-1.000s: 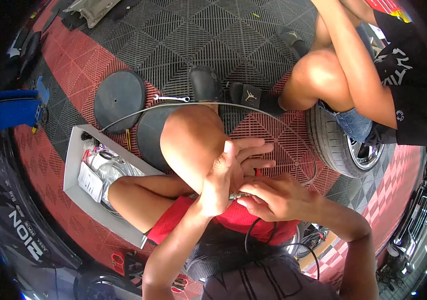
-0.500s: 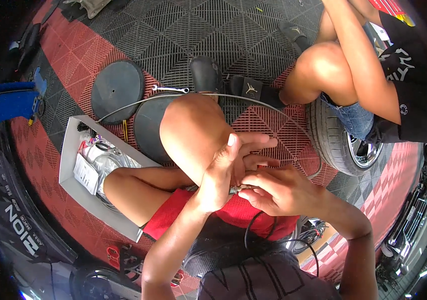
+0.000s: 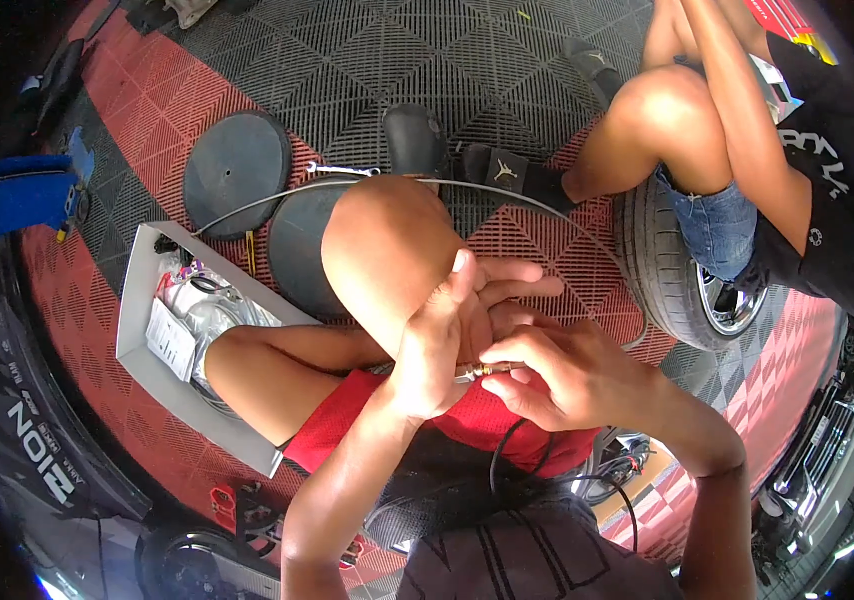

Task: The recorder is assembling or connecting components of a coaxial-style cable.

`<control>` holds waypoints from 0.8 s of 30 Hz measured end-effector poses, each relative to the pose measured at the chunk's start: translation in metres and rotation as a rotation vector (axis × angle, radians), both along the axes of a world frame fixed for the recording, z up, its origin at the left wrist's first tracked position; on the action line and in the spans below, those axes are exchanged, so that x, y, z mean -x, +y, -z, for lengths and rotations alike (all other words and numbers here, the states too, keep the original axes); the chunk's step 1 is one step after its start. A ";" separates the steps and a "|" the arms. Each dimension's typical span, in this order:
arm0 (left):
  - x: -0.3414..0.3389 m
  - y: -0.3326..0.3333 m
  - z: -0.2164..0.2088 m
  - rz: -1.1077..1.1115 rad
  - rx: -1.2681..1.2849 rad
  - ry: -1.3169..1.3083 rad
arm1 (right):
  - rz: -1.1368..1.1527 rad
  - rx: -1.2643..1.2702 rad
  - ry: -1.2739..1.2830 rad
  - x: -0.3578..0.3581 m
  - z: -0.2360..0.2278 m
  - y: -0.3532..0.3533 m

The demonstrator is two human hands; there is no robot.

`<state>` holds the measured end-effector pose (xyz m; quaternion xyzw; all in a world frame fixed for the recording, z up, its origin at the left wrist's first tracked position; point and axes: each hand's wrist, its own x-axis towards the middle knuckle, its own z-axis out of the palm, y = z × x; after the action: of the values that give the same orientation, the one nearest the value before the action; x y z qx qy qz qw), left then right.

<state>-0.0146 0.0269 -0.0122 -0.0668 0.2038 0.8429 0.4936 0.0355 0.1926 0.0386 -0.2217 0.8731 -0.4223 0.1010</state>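
Note:
Over my lap, my right hand [image 3: 577,380] pinches a small brass-and-silver metal fitting [image 3: 479,371] between thumb and fingers. The fitting's other end meets the base of my left palm. My left hand [image 3: 447,335] is open, its thumb up and its fingers stretched away from me. Whether the left palm grips the fitting or only braces it is hidden. Below the right hand, a thin black cable [image 3: 496,468] loops beside my red shorts [image 3: 352,408]. A grey hose [image 3: 572,228] arcs across the floor beyond my knee and curves back near the right hand.
An open box [image 3: 202,420] with bagged parts stands left. Beyond are two round black discs [image 3: 237,170], a wrench [image 3: 342,170] and a yellow-handled tool [image 3: 251,253]. At right, another person [image 3: 687,130] sits by a wheel [image 3: 662,255]. A dark car panel [image 3: 32,400] lies left.
More of the fitting shows between my hands, and my right fingers have shifted slightly on it. My left hand stays nearly still. The other person has shifted slightly right.

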 end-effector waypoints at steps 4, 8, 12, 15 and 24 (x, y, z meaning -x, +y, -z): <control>0.000 0.000 0.000 -0.033 -0.006 -0.059 | 0.003 0.023 0.052 -0.003 0.007 0.000; 0.004 -0.001 -0.003 0.010 -0.001 -0.096 | 0.042 0.081 0.068 -0.005 0.010 0.001; 0.005 0.000 -0.003 0.017 -0.038 -0.167 | 0.027 0.083 0.036 -0.007 0.010 0.002; 0.006 0.000 -0.003 0.039 -0.034 -0.168 | 0.023 0.047 0.079 -0.008 0.010 0.001; 0.011 0.000 -0.010 0.163 0.127 -0.179 | -0.054 -0.022 0.277 0.002 0.012 -0.003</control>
<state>-0.0260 0.0270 -0.0020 -0.1562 0.2168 0.7759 0.5714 0.0338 0.1899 0.0266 -0.3002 0.8770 -0.3750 -0.0066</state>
